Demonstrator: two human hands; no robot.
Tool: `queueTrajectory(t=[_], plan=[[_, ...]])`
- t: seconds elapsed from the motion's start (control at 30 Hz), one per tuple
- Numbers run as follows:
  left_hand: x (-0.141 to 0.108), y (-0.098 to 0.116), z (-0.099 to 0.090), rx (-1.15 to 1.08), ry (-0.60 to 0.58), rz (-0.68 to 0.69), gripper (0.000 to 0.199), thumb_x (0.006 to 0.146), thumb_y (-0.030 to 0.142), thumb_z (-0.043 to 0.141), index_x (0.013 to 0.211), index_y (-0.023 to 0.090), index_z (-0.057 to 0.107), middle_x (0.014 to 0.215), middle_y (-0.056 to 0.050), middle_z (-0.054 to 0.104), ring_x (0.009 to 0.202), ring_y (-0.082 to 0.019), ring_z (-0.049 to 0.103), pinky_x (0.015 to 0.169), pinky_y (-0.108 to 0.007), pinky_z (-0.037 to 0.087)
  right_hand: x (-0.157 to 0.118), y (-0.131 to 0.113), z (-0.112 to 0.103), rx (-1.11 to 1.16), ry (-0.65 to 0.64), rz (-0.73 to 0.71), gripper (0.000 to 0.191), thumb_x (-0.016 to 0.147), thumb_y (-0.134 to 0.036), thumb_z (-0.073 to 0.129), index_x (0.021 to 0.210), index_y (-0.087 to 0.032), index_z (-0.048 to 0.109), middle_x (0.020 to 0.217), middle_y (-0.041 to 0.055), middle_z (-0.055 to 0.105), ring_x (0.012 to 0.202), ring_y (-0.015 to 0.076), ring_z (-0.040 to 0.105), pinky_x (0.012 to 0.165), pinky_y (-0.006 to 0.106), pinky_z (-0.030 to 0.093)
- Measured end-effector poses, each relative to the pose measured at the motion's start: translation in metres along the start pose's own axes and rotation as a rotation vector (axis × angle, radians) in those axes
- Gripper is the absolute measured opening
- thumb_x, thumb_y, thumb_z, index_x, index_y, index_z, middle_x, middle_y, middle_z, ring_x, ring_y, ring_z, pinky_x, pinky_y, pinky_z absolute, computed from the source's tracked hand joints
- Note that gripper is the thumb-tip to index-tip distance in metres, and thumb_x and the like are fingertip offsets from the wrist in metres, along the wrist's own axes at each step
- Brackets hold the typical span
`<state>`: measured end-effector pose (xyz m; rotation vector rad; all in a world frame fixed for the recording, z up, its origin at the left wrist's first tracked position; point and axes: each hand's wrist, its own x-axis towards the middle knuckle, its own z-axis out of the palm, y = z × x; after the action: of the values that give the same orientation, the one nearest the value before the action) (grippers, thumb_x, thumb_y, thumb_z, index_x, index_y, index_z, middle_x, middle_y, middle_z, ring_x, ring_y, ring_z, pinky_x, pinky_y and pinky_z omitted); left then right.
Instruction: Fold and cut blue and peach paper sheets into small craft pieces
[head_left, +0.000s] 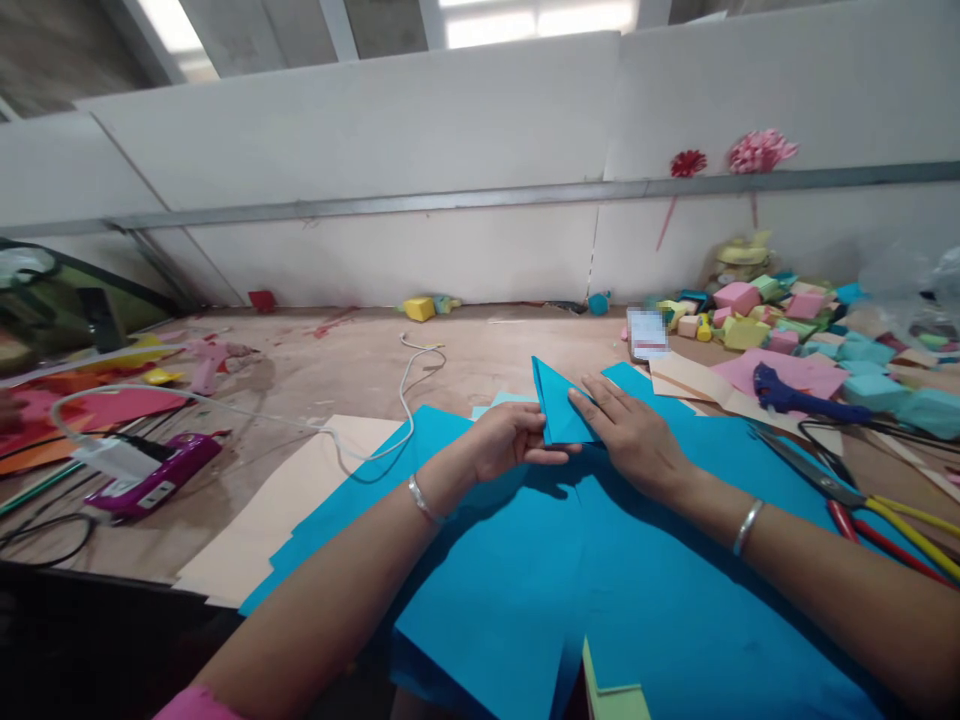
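Observation:
A piece of blue paper (564,408), folded into a triangle, is held between both hands above the table. My left hand (510,440) grips its left edge, with the thumb on top and fingers beneath. Across its right side lies my right hand (631,430), fingers pressed together on the paper. Large blue sheets (510,580) spread out under my forearms. A peach sheet (277,500) shows beneath them on the left. Near the bottom edge stands a light green folded paper piece (616,700).
Scissors (817,470) and a dark blue glue gun (806,395) lie to the right, near a phone (648,333) and a heap of coloured paper boxes (795,310). A purple power strip (161,475) with a white cable (405,400) sits left. A white partition (375,130) stands behind.

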<state>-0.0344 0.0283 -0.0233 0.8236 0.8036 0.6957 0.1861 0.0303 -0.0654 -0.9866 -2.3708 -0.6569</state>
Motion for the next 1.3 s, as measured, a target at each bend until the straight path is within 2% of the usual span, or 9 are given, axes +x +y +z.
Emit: queueTrajectory(t=[0.1,0.2,0.43,0.53,0.7,0.83,1.07,1.2,1.3], plan=[[0.000,0.001,0.000,0.001,0.054,0.022,0.012,0.090,0.020,0.059,0.082,0.012,0.057,0.070,-0.005,0.065,0.079,-0.026,0.075,0.072,-0.034,0.059,0.000,0.000,0.000,-0.011,-0.001,0.002,0.046,0.097,-0.009,0.039,0.142,-0.009,0.051,0.148,0.0227,0.045,0.137,0.0359,0.043,0.104,0.049,0.046],[-0.001,-0.001,0.002,0.033,0.073,0.032,0.016,0.087,0.013,0.064,0.076,0.015,0.051,0.062,0.002,0.055,0.081,-0.026,0.075,0.071,-0.031,0.059,0.001,-0.002,-0.001,-0.031,-0.014,-0.004,0.046,0.097,-0.010,0.040,0.142,-0.009,0.051,0.148,0.0230,0.045,0.138,0.0359,0.042,0.104,0.050,0.046],[-0.001,-0.002,0.005,0.046,0.047,0.015,0.022,0.090,0.010,0.055,0.072,0.016,0.043,0.059,0.003,0.050,0.083,-0.030,0.076,0.071,-0.033,0.059,0.003,-0.009,-0.004,-0.078,-0.025,-0.013,0.043,0.097,-0.011,0.042,0.139,-0.006,0.053,0.147,0.0234,0.045,0.136,0.0372,0.044,0.100,0.049,0.047],[-0.001,-0.001,0.006,0.045,0.040,0.010,0.018,0.091,0.010,0.054,0.075,0.015,0.047,0.060,0.002,0.054,0.083,-0.028,0.076,0.074,-0.034,0.059,0.003,-0.009,-0.005,-0.081,-0.040,-0.017,0.044,0.098,-0.012,0.042,0.140,-0.006,0.053,0.148,0.0232,0.045,0.136,0.0371,0.043,0.099,0.049,0.047],[-0.002,-0.001,0.009,0.048,0.056,-0.003,0.013,0.092,0.008,0.049,0.081,0.012,0.054,0.075,-0.005,0.066,0.080,-0.025,0.076,0.075,-0.033,0.058,0.003,-0.009,-0.005,-0.089,-0.056,-0.020,0.043,0.098,-0.013,0.042,0.140,-0.007,0.053,0.147,0.0231,0.045,0.136,0.0367,0.043,0.100,0.048,0.045],[-0.002,-0.001,0.009,0.054,0.050,0.012,0.020,0.094,0.007,0.044,0.078,0.013,0.054,0.067,-0.002,0.063,0.079,-0.024,0.076,0.076,-0.033,0.058,0.004,-0.010,-0.006,-0.109,-0.048,-0.026,0.043,0.098,-0.013,0.042,0.139,-0.006,0.054,0.147,0.0228,0.047,0.135,0.0363,0.045,0.099,0.048,0.045],[-0.001,-0.002,0.010,0.050,0.056,0.019,0.021,0.092,0.006,0.049,0.073,0.013,0.050,0.065,-0.001,0.059,0.079,-0.024,0.075,0.077,-0.034,0.059,0.005,-0.014,-0.009,-0.153,-0.051,-0.031,0.042,0.098,-0.014,0.042,0.138,-0.008,0.055,0.146,0.0212,0.049,0.131,0.0356,0.047,0.096,0.047,0.045],[-0.001,-0.002,0.010,0.042,0.073,0.040,0.023,0.086,0.001,0.053,0.068,0.014,0.048,0.064,0.002,0.053,0.067,-0.015,0.070,0.078,-0.035,0.060,0.004,-0.014,-0.009,-0.171,-0.047,-0.044,0.042,0.098,-0.014,0.042,0.138,-0.008,0.054,0.147,0.0209,0.047,0.130,0.0352,0.048,0.094,0.046,0.045],[-0.001,-0.003,0.009,0.034,0.086,0.064,0.027,0.081,-0.003,0.056,0.064,0.015,0.045,0.058,0.007,0.042,0.051,-0.006,0.055,0.079,-0.037,0.060,0.004,-0.014,-0.009,-0.187,-0.044,-0.054,0.042,0.098,-0.014,0.042,0.138,-0.008,0.054,0.147,0.0206,0.047,0.127,0.0351,0.050,0.093,0.046,0.045]])
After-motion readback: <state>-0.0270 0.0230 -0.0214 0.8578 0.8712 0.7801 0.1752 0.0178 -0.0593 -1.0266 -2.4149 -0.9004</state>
